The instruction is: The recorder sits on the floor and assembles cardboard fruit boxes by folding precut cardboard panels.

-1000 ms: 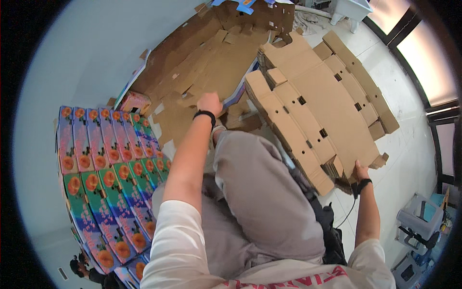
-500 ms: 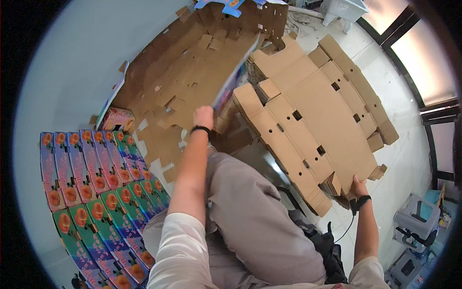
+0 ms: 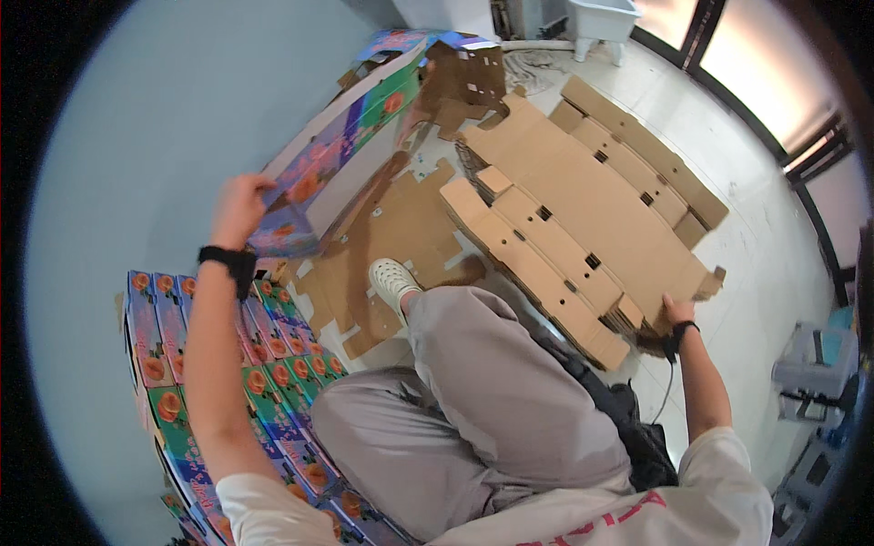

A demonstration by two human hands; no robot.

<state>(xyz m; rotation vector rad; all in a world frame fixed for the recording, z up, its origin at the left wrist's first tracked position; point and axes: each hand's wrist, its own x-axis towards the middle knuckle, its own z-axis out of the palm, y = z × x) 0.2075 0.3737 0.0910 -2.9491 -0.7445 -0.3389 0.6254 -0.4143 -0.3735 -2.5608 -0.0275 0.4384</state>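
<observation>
My left hand (image 3: 242, 211) is closed on the near end of a large printed cardboard sheet (image 3: 314, 177) in purple, blue and green with peach pictures. This sheet stands tilted beside the wall, and some of its inner face is pale. Over on the right, my right hand (image 3: 676, 312) grips the near corner of brown unfolded cardboard blanks (image 3: 610, 196). Its thumb lies on top and the other fingers are hidden underneath. The blanks carry folded side flaps and small square cut-outs.
Rows of packed printed cartons (image 3: 259, 382) stand at my left. Brown cardboard (image 3: 391, 227) covers part of the floor, near my pale clog (image 3: 391, 278). Grey plastic bins (image 3: 815, 359) stand far right. A white tub (image 3: 603, 23) is at the back.
My left hand has swung the printed sheet leftward to the wall, turning its printed face into view. My right hand still holds the blanks. The view has shifted.
</observation>
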